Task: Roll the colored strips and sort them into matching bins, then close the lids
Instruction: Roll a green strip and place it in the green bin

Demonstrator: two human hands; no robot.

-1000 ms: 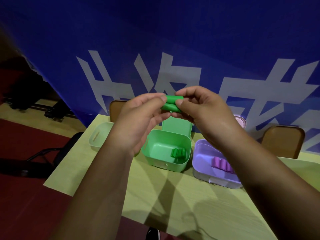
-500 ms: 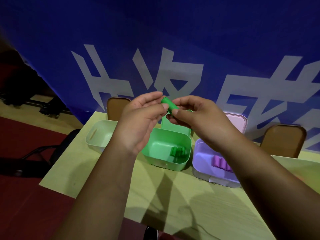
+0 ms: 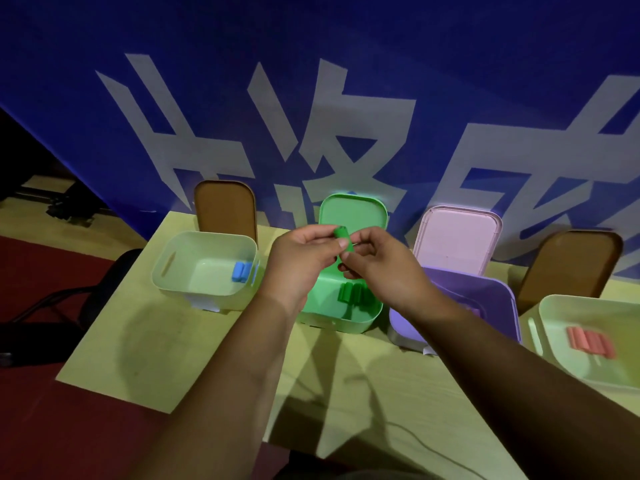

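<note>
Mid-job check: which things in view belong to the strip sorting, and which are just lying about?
Job: green roll, pinched by left hand and right hand; green bin; purple bin; blue rolls; red rolls.
Idle: black chair; cable; banner.

Both forearms enter from lower frame, converge toward centre. Left hand (image 3: 304,261) and right hand (image 3: 384,268) meet mid-frame, fingers curled, thumb and fingertips of each pinching green roll (image 3: 344,238).
</note>
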